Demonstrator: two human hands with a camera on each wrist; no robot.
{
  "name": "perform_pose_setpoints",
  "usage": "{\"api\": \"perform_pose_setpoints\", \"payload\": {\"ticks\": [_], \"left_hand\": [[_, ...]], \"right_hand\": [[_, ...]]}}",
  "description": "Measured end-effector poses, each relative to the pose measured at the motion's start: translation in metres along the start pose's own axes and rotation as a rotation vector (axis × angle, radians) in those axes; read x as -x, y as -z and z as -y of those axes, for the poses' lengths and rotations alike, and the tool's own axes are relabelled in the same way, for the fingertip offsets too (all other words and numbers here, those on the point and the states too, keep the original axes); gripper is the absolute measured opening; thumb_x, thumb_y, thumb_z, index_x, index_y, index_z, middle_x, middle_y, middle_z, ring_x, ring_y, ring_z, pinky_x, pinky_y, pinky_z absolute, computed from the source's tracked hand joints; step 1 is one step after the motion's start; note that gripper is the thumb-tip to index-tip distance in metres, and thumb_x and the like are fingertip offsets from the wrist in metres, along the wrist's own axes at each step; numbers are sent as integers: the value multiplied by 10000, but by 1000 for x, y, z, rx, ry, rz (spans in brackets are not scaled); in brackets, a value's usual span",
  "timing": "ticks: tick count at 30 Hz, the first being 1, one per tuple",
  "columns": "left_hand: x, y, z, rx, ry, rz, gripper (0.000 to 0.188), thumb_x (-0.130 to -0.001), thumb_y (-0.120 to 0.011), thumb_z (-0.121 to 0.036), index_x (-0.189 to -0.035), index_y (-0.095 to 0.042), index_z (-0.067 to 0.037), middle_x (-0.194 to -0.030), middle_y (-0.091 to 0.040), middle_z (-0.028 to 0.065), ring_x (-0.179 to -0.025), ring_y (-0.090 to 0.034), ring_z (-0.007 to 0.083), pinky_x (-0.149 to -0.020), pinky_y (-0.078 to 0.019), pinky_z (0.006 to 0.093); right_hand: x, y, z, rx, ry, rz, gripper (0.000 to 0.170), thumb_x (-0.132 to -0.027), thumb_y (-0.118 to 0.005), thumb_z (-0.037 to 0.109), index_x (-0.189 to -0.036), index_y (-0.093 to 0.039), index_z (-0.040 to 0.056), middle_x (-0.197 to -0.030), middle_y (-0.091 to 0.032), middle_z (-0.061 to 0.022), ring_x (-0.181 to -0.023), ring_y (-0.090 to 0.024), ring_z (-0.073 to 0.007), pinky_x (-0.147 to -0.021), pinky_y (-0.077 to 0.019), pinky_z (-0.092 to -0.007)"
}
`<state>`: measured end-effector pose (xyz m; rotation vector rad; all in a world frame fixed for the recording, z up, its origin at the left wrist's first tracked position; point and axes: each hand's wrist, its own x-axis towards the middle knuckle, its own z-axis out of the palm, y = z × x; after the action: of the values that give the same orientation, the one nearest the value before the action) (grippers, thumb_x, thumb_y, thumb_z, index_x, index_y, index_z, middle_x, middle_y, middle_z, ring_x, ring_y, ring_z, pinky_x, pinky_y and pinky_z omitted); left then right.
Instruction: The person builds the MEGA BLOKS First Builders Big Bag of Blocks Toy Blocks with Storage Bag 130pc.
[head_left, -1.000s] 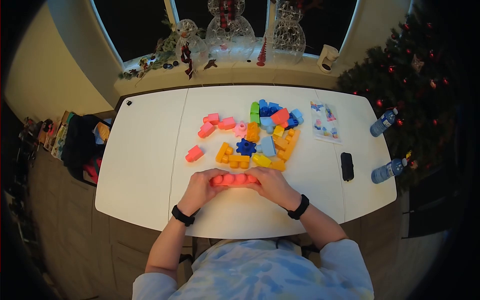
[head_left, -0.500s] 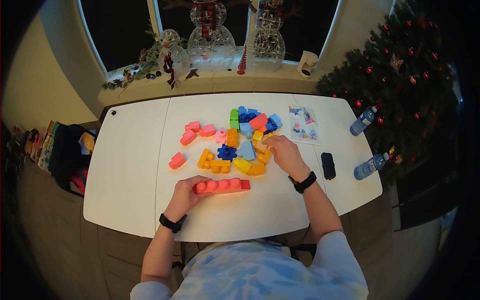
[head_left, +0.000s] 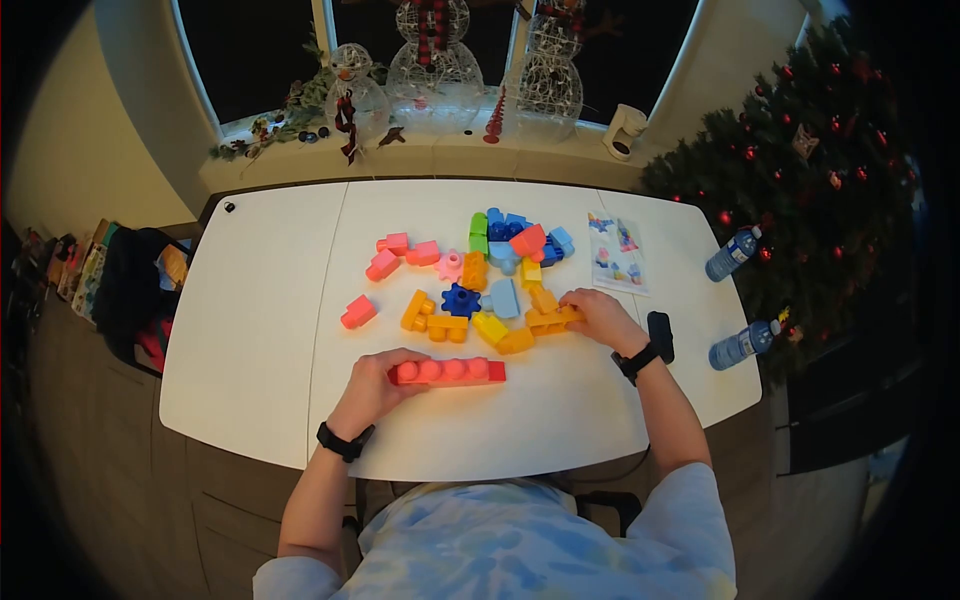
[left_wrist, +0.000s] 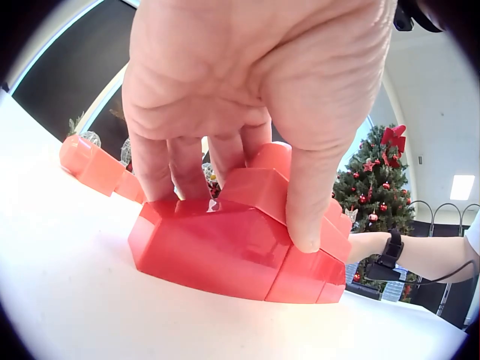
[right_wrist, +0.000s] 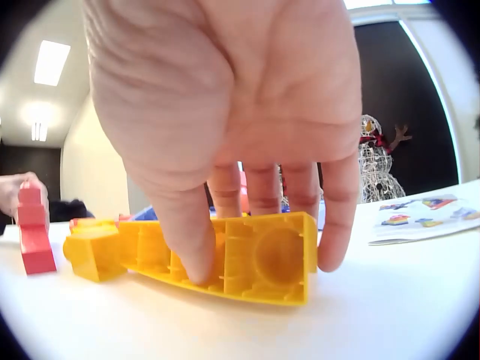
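Note:
In the head view my left hand (head_left: 378, 388) grips the left end of a row of joined red toy building blocks (head_left: 455, 372) near the front of the table. The left wrist view has the thumb on the near side of these red blocks (left_wrist: 217, 244) and the fingers over the far side. My right hand (head_left: 605, 318) pinches a long yellow building block (head_left: 553, 320) at the pile's right edge. Its hollow underside faces the right wrist camera, with the thumb against it and the fingers behind. A smaller yellow block (right_wrist: 96, 253) is at its far end.
Beyond the hands lie loose blocks, among them a dark blue gear-shaped piece (head_left: 461, 300), light blue block (head_left: 504, 298), green block (head_left: 479, 235) and pink block (head_left: 359, 312). A picture sheet (head_left: 618, 255), black case (head_left: 660, 337) and two water bottles (head_left: 733, 254) stand or lie to the right.
My right hand has let go of the red row, reached to the yellow blocks and drawn the long yellow one right and nearer. My left hand keeps its hold on the red row.

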<state>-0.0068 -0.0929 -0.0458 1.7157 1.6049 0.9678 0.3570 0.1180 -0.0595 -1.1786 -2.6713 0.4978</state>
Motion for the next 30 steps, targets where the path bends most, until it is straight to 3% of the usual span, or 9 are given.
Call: {"api": "perform_pose_setpoints", "payload": {"ticks": [4,6,9,17,18,19,21,27,30], "left_hand": [[2,0,2,15,18,2,378,-771,-882,-145,-1112,-757,-45,-1049,-765,142,-919,-733,299,-862,-583,354],[2,1,0,-9,-6,-2,380,-777,-882,-161,-1117,-758,-47,-1052,-767,138,-922,-733,299,-867,-581,354],[1,1,0,-19,-9,-10,383,-779,-880,-167,-1122,-757,-48,-1048,-767,137,-925,-733,300,-870,-579,357],[5,-1,9,1,-16,7,409,-769,-881,-137,-1144,-738,-55,-1066,-756,133,-944,-725,305,-868,-579,366],[6,0,11,-14,-59,27,474,-765,-882,-124,-1204,-713,-63,-1083,-749,128,-954,-721,308,-868,-578,366],[9,-1,13,-18,-54,29,474,-765,-882,-124,-1204,-713,-63,-1083,-749,128,-954,-721,308,-868,-578,366],[13,-4,18,21,22,-10,721,-741,-894,-80,-1388,-576,-75,-1204,-704,132,-978,-718,306,-878,-583,367],[20,-2,6,51,190,-92,973,-694,-931,-57,-1518,-413,-57,-1391,-600,151,-1032,-723,232,-877,-618,353],[18,0,1,21,196,-77,991,-684,-937,-58,-1530,-422,-50,-1338,-635,152,-1021,-724,240,-876,-619,355]], "right_hand": [[-4,15,3,-132,-68,68,297,-836,-782,115,-1104,-660,75,-933,-693,-95,-897,-700,-260,-784,-567,-364],[-6,24,10,-542,-273,192,228,-944,-664,153,-1152,-657,58,-833,-661,-58,-698,-644,-146,-608,-509,-288],[-11,33,19,-802,-419,138,244,-991,-576,183,-1169,-652,34,-781,-619,-14,-603,-529,-60,-525,-414,-229],[-18,28,94,-943,-411,135,462,-1003,-518,515,-1146,-699,114,-792,-604,21,-654,-487,-36,-514,-317,-204],[-18,28,112,-952,-387,148,462,-1042,-523,499,-1156,-693,85,-861,-608,4,-743,-528,-60,-603,-416,-237],[-23,15,118,-958,-386,151,462,-1042,-523,499,-1156,-693,85,-861,-608,4,-743,-528,-60,-603,-416,-237],[-33,-17,123,-735,-38,98,339,-1059,-544,333,-1193,-656,42,-999,-652,-88,-893,-609,-212,-775,-508,-350],[-37,-49,155,-341,302,-6,216,-1001,-614,157,-1182,-636,42,-1111,-605,-153,-1083,-599,-353,-926,-502,-418],[-39,-45,161,-432,283,155,237,-983,-633,135,-1201,-630,40,-1135,-588,-133,-1082,-595,-333,-932,-498,-414]]}}
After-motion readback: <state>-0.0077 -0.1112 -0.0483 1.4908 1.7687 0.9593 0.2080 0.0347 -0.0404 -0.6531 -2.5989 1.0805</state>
